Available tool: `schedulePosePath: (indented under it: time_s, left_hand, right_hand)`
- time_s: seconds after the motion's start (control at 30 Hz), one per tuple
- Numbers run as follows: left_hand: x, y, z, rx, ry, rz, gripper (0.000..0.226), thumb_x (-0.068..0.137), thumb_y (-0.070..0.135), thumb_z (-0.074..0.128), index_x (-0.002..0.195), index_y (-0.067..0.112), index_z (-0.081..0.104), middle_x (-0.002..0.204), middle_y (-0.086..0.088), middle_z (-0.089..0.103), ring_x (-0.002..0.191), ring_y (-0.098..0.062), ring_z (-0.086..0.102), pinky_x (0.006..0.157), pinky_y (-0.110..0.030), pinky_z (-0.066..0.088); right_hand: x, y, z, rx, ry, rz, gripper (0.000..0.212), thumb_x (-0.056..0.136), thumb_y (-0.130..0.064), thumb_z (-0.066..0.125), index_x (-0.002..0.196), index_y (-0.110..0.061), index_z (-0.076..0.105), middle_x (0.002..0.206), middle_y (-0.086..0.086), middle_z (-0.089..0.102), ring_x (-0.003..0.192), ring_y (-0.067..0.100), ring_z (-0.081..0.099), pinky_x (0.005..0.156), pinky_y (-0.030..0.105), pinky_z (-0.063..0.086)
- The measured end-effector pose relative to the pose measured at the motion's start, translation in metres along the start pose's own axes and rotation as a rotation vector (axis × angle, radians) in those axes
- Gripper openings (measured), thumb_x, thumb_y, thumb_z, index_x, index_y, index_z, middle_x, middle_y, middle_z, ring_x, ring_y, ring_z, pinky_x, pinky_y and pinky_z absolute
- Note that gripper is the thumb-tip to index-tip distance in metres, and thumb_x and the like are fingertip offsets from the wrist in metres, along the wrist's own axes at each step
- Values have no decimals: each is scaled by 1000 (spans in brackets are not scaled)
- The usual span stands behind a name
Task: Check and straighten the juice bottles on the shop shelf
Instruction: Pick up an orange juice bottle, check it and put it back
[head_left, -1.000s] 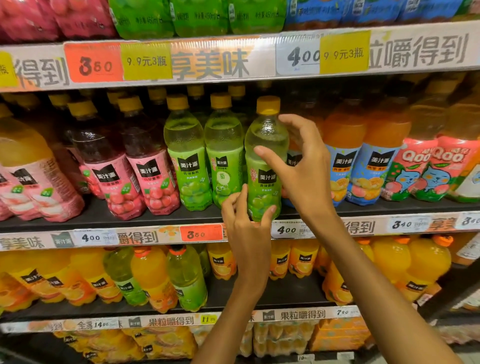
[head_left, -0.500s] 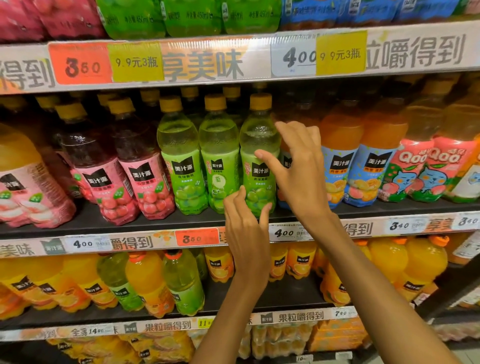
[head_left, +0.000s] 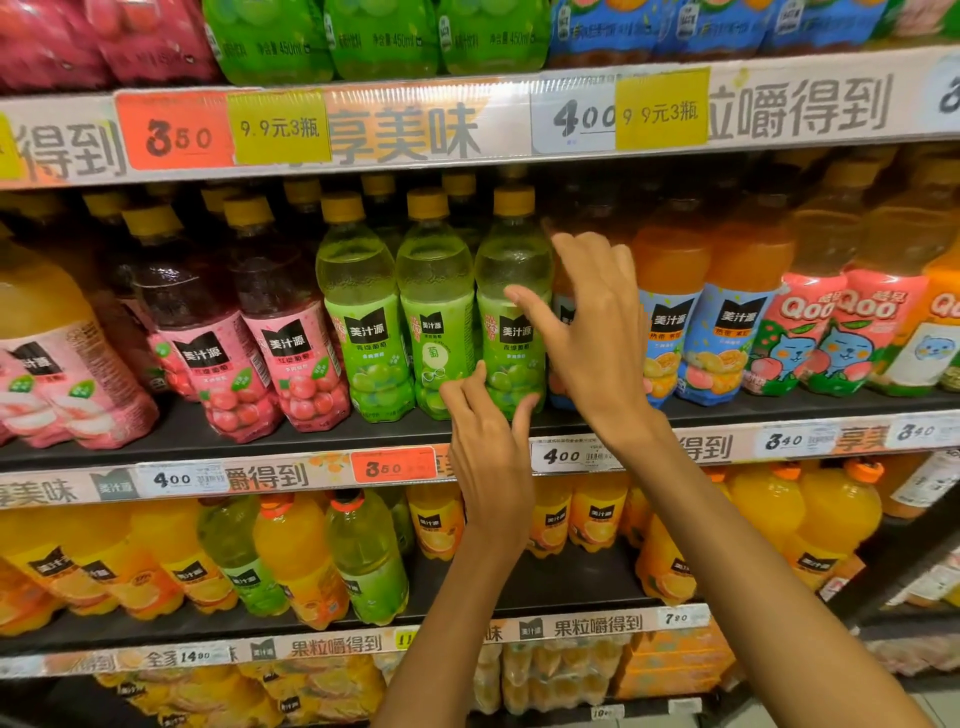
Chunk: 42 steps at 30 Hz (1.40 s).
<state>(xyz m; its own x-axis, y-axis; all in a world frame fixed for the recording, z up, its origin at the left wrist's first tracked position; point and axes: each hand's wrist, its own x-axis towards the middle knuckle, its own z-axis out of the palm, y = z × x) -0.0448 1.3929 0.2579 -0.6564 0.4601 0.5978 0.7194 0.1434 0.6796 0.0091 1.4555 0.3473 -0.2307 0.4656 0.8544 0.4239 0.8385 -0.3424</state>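
Observation:
Three green grape juice bottles with yellow caps stand in a row on the middle shelf (head_left: 311, 431). The rightmost green bottle (head_left: 511, 260) stands upright, level with its two neighbours (head_left: 358, 291). My left hand (head_left: 488, 441) comes from below, its fingertips and thumb pinching the base of that bottle. My right hand (head_left: 597, 332) is spread wide at the bottle's right side. Its thumb rests on the green label, and its fingers reach past the bottle's shoulder toward the orange juice bottle (head_left: 670, 291) with a blue label. The bottle directly behind my right hand is mostly hidden.
Dark red grape bottles (head_left: 291, 322) with pink labels stand left of the green ones; Qoo bottles (head_left: 810, 322) are at the right. The shelf above carries price strips (head_left: 176, 132). Orange and green bottles (head_left: 363, 561) fill the lower shelf, and multipacks sit at the bottom.
The rightmost green bottle has gone from leaning out toward me to standing back in line with its row. My right hand's fingers have spread open, and my left hand has stayed at the base.

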Motion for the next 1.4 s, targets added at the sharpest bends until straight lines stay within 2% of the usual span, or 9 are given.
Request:
schedulePosePath:
  time_s: [0.13,0.37,0.6,0.67,0.8,1.0,1.13,1.27,1.4]
  left_hand:
    - [0,6,-2,-32,1,-29,62,85,23,69,136,2,41,122,-13,46,100,-26,59,79,-38,54]
    - [-7,14,-8,-124,-3,54,49,89,11,65,133,5,45,116,-10,49,97,-17,54,79,-33,53]
    - [-17,4,-10,-198,-137,125,50,86,10,66,132,7,45,111,-5,48,99,-11,46,88,-24,42]
    - [-18,2,-10,-234,-177,117,54,85,14,68,134,9,43,115,-3,49,105,-11,46,91,-25,42]
    - [-15,4,-10,-297,-268,77,63,84,19,71,138,9,39,125,-2,49,118,-13,46,98,-38,43]
    - [-20,10,-20,-435,-386,21,76,78,36,75,141,21,36,138,4,46,128,-7,43,103,-36,41]
    - [-24,26,-35,-579,-456,-21,74,67,51,73,130,25,46,119,9,63,108,-12,61,91,-40,52]
    - [-32,35,-54,-715,-562,-90,46,63,43,74,103,31,57,91,18,71,86,-6,69,74,-26,56]
    - [-46,32,-77,-893,-776,-200,42,64,37,72,102,25,60,87,10,73,80,-6,69,67,-19,54]
  right_hand:
    - [10,7,-10,-156,166,61,48,93,-40,55,114,3,58,107,21,59,101,38,51,82,38,36]
    - [17,19,-6,-377,-46,93,48,96,-37,47,121,5,48,108,23,54,119,42,41,89,42,25]
    - [5,10,-27,129,123,131,66,80,-27,71,131,5,42,115,14,49,110,28,43,95,28,34]
    - [0,9,-30,296,76,144,59,87,-27,66,133,-1,41,114,3,44,109,16,42,94,20,34]
    - [-5,2,-34,450,-106,165,29,95,-22,56,119,-5,53,110,9,57,99,17,55,85,33,46]
    - [-8,-5,-60,592,-46,255,17,97,-19,51,109,-7,55,96,0,59,89,6,55,80,29,46]
    - [0,-13,-79,897,-77,471,13,98,-19,51,97,-10,61,88,4,65,81,7,60,73,24,51]
    - [-1,-15,-82,1018,-244,563,17,94,-26,58,89,-12,66,82,2,69,74,9,64,67,21,53]
    - [-6,-5,-79,1258,-399,686,29,85,-40,61,86,-12,67,77,2,69,86,22,67,72,28,55]
